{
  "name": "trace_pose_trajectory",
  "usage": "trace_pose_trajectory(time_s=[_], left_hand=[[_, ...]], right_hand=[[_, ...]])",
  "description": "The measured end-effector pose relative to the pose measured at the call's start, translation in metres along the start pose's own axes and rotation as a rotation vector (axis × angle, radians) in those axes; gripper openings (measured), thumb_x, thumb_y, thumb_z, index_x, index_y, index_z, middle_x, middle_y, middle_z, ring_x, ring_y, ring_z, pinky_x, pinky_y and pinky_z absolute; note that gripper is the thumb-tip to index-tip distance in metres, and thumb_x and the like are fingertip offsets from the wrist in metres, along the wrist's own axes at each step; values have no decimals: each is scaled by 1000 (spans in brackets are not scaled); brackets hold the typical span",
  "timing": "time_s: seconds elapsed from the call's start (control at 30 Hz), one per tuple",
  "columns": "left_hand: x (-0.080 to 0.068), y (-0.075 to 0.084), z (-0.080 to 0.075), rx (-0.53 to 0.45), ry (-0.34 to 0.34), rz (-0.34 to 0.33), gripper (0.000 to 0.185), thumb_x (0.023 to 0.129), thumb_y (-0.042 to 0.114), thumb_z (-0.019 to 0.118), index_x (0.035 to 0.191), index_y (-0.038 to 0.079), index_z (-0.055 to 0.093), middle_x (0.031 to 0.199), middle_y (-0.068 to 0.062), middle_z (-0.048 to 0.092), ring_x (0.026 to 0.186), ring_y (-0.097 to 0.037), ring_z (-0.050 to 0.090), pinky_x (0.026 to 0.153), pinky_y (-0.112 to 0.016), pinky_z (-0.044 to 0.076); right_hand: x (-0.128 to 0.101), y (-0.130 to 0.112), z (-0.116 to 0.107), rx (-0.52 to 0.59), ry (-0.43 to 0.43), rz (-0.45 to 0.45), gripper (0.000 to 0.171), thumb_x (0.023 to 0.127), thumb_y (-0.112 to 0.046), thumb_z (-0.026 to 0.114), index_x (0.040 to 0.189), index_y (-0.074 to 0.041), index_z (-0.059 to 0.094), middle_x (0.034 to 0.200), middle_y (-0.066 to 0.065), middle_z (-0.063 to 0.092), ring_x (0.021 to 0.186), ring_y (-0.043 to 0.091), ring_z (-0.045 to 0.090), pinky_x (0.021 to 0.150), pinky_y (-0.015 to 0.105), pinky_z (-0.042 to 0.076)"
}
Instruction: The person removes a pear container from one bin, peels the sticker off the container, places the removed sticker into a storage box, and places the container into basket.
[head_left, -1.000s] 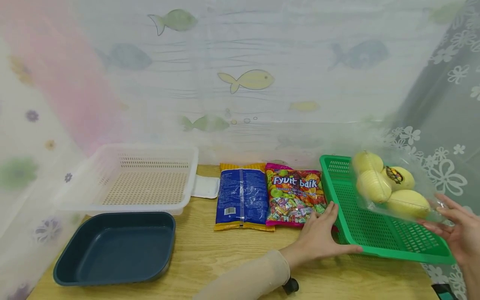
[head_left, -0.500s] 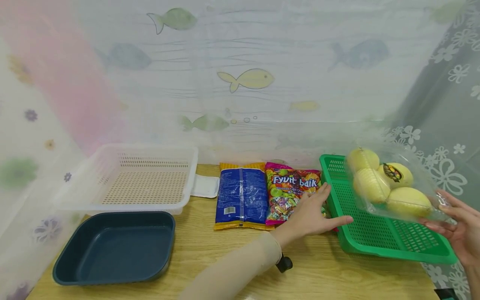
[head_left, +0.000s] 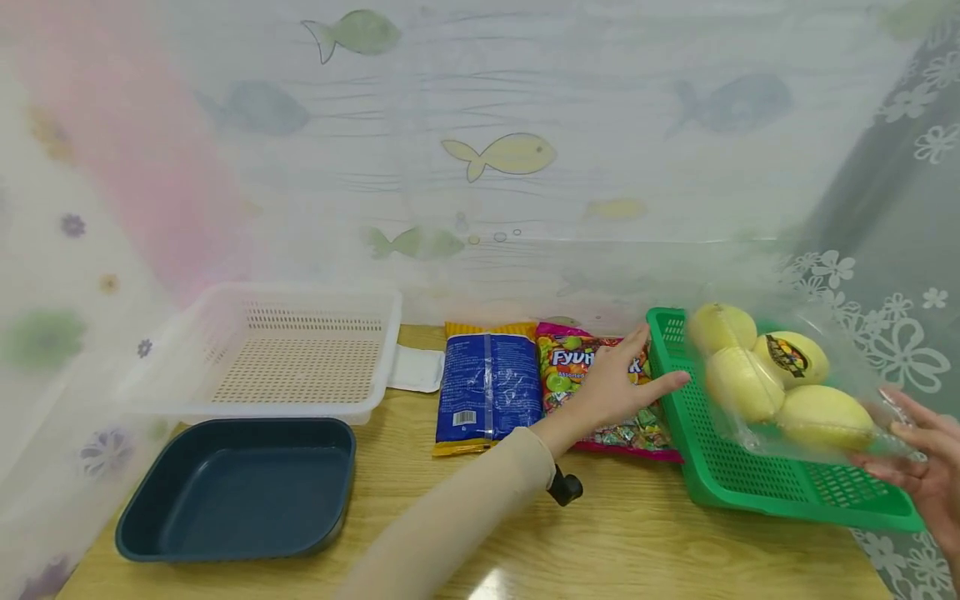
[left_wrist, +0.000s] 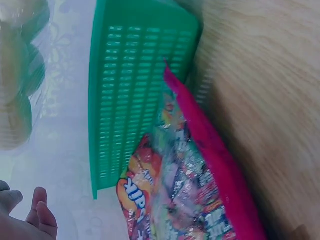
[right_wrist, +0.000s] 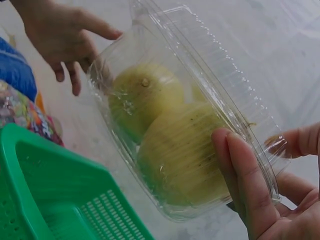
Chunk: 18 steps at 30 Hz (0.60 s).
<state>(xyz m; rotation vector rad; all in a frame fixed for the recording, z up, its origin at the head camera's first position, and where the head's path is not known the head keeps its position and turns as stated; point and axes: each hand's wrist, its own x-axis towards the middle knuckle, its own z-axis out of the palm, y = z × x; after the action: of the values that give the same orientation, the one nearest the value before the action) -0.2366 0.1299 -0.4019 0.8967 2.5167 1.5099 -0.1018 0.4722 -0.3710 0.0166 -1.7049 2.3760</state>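
Observation:
My right hand [head_left: 926,458] grips the right end of a clear plastic clamshell box [head_left: 765,446], thumb and fingers on opposite sides. Several round yellow fruits [head_left: 825,417], possibly melons, fill it, one with a dark label. The box is raised above the green basket [head_left: 757,477], tilted. In the right wrist view, fingers [right_wrist: 252,185] press its wall. My left hand [head_left: 600,392] is spread over the colourful candy bag [head_left: 637,433], left of the box, holding nothing. Whether it touches the bag is unclear. Only its fingertips [left_wrist: 42,212] show in the left wrist view.
A blue and yellow packet [head_left: 487,392] lies left of the candy bag. Farther left are a white card-like piece [head_left: 416,368], a white basket [head_left: 386,350] and a dark blue tray [head_left: 232,492]. A patterned curtain [head_left: 510,83] hangs behind the wooden table [head_left: 615,542].
My left hand has left the green basket's rim and moved left and back over the candy bag. The fruit box shifts slightly, still in my right hand.

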Motion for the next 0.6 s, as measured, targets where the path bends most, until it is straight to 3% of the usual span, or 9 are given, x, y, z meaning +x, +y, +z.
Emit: trace_pose_trajectory(time_s=[0.07,0.33,0.4,0.47,0.53,0.57,0.6], left_hand=[[3,1,-3,-9,-4,7,85,105,61,57,171,32,13,175,15,14,164,-26,11,130,-59,19],[15,12,-17,-53,-11,8,86,104,61,59,171,30,15,175,10,19,161,-17,24,126,-48,35],[18,13,-21,-56,-26,10,86,104,60,60,171,33,14,164,3,48,141,-12,55,110,-38,52],[22,14,-24,-65,-37,7,86,103,59,62,171,36,14,148,4,61,109,-10,67,86,-30,58],[25,14,-29,-89,-64,17,86,103,57,63,170,40,13,108,-2,68,75,-12,58,62,-27,50],[26,14,-31,-102,-80,22,86,103,57,64,170,42,12,94,-3,63,66,-15,48,55,-27,44],[27,14,-33,-112,-96,26,86,102,57,65,169,43,12,91,-3,61,66,-13,46,55,-26,42]], right_hand=[[-1,0,2,24,-19,9,57,112,3,31,128,-28,75,121,-24,69,64,29,77,57,29,62],[-12,1,7,134,-119,-9,61,112,6,23,136,-20,73,122,-5,78,66,34,77,58,34,63],[-13,3,6,136,-127,-33,61,112,6,22,139,-17,72,140,-5,68,67,33,77,59,34,63],[-16,5,7,101,-125,-54,62,112,5,21,141,-18,70,165,-6,43,67,30,78,59,31,63],[-18,5,9,73,-126,-64,62,112,5,21,142,-19,70,166,-9,41,67,28,78,59,31,63],[-19,5,11,64,-135,-72,63,112,5,20,143,-19,69,166,-9,41,68,27,78,59,30,63],[-20,4,12,69,-154,-77,64,112,6,19,144,-19,68,156,-8,54,68,28,78,59,31,63]])
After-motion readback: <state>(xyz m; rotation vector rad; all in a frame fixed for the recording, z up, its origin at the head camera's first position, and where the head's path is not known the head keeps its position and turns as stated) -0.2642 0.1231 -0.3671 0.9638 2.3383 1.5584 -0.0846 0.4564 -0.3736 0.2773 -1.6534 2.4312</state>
